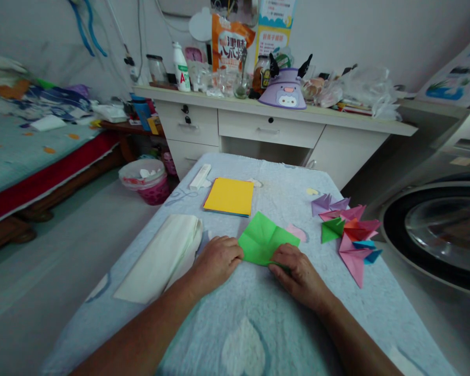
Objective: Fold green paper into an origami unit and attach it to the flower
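A sheet of green origami paper [263, 237], marked with crease lines, lies on the cloth-covered table between my hands. My left hand [220, 261] pinches its left corner, fingers closed. On the near right side, my right hand [300, 271] grips the edge, which looks slightly folded up under the thumb and fingers. Beyond the green sheet sits a stack of coloured paper [229, 196] with yellow on top. To the right lies a cluster of folded paper pieces [350, 230] in purple, pink, green, red and blue.
A folded white bundle [162, 256] lies left of my hands, and a small white box [200, 177] stands near the table's far left. Behind is a cluttered white desk [243, 125]. A washing machine [446, 209] is at right, a pink bin [154, 190] at left.
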`<state>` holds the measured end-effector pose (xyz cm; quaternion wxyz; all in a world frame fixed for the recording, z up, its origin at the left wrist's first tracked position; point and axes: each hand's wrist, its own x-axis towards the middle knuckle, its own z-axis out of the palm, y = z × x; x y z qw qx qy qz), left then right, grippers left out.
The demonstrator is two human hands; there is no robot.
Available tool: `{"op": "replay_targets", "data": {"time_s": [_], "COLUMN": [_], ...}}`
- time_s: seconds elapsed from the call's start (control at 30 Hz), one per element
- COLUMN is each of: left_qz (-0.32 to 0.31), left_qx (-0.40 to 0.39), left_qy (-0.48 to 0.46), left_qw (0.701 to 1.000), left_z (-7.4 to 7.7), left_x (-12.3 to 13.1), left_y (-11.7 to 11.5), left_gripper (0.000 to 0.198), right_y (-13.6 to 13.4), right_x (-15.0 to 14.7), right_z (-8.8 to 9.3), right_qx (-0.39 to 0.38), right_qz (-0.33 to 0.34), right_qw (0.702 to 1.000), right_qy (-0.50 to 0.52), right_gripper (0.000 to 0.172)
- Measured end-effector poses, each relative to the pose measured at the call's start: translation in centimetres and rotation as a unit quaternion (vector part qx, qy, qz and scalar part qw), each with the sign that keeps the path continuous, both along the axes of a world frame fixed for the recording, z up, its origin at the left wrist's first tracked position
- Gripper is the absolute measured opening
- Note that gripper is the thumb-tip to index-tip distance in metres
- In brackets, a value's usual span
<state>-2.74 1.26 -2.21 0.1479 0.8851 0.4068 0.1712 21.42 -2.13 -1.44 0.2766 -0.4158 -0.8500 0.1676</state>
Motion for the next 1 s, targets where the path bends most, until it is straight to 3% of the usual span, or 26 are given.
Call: {"op": "replay_targets", "data": {"time_s": [0.23,0.37,0.63,1.0], "left_qz": [0.04,0.054,0.068,0.119], "left_qx": [-0.085,-0.108,-0.113,-0.083], "left_qy": [-0.057,-0.073,-0.074,-0.035], "left_qw": [0.994,0.99,0.989,0.989], "left_z": [0.6,0.8,0.6,0.5], "left_x": [-0.2,-0.3,-0.5,0.1], "left_y": [-0.3,-0.3,-0.2,-0.6], "left_gripper": [0.003,0.01,0.013,0.007], "right_y": [0.3,0.6,0.9,0.8], "right_x": [0.7,1.1,1.3,0.9], "right_z": [-0.2,-1.1,-1.7,-1.7], "right_qx": [-0.025,-0.02,-0.05,-0.061], "right_qz": [-0.048,-0.078,-0.149,-0.176], "right_qw": [0.998,0.997,0.986,0.979], "right_qy": [0.01,-0.007,-0.058,-0.084], "right_gripper": [0.019,0.019,0.019,0.014]}}
